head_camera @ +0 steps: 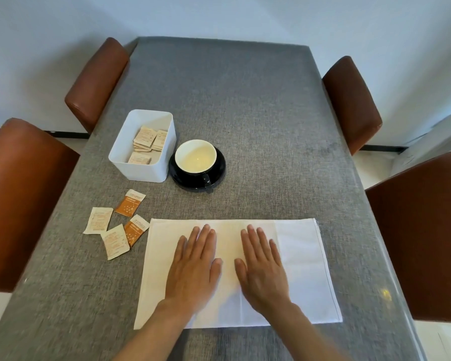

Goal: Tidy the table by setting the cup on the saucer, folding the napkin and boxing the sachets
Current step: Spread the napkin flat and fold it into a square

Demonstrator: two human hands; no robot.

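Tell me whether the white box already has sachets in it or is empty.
Partly filled. Several sachets lie inside the white box, while four more sachets sit loose on the table left of the napkin.

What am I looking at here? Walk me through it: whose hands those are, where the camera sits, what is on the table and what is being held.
There is no machine here. A person wears a wide-angle camera on the head, looking forward and down, so this single picture shows their own two bare hands. The left hand and the right hand lie flat, fingers spread, on a white napkin spread on the grey table. Neither hand holds anything.

Further away, a cup, white inside, stands on a black saucer. Beside it to the left is a white box with several sachets already inside. Four more loose sachets lie on the table left of the napkin. Brown chairs stand along both sides.
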